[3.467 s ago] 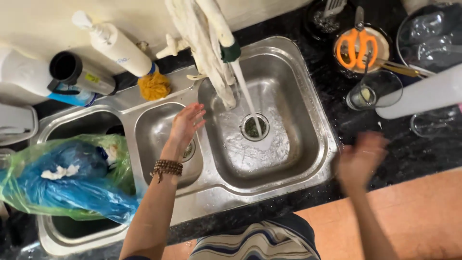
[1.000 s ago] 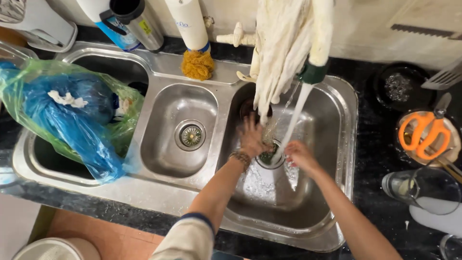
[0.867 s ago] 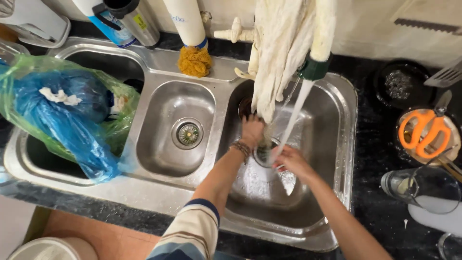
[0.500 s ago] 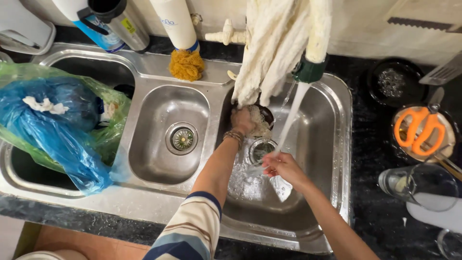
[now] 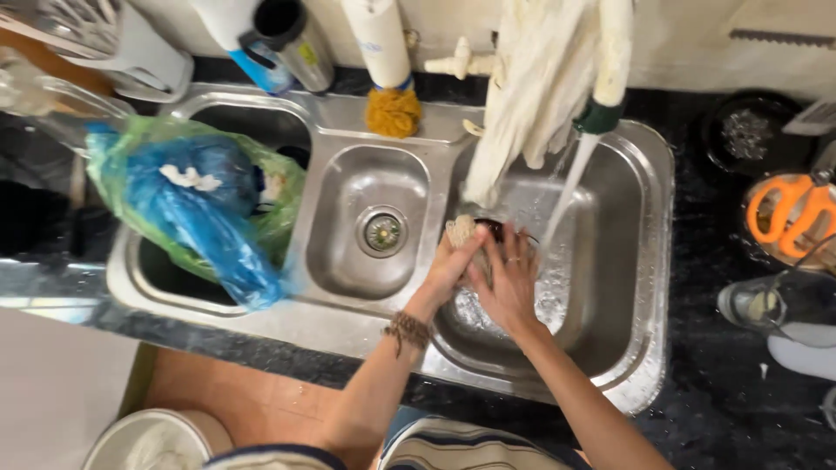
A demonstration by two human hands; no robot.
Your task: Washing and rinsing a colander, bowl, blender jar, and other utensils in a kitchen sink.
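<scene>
Both hands over right basin of steel sink (image 5: 649, 261), beside water stream (image 5: 564, 196) from green-tipped tap (image 5: 599, 117). Left hand (image 5: 453, 261) clenched around pale fibrous scrubber (image 5: 460, 231); right hand (image 5: 509, 278) flat, fingers spread, touching left hand, grasping nothing visible. Beaded bracelet (image 5: 407, 329) on left wrist. Pale cloth (image 5: 531, 96) hangs above basin. Green and blue plastic bags (image 5: 187, 204) fill left basin. White bottle (image 5: 380, 39) with yellow scourer (image 5: 394, 111) at back rim. Orange scissors (image 5: 788, 213) on dark surface (image 5: 697, 418), right.
</scene>
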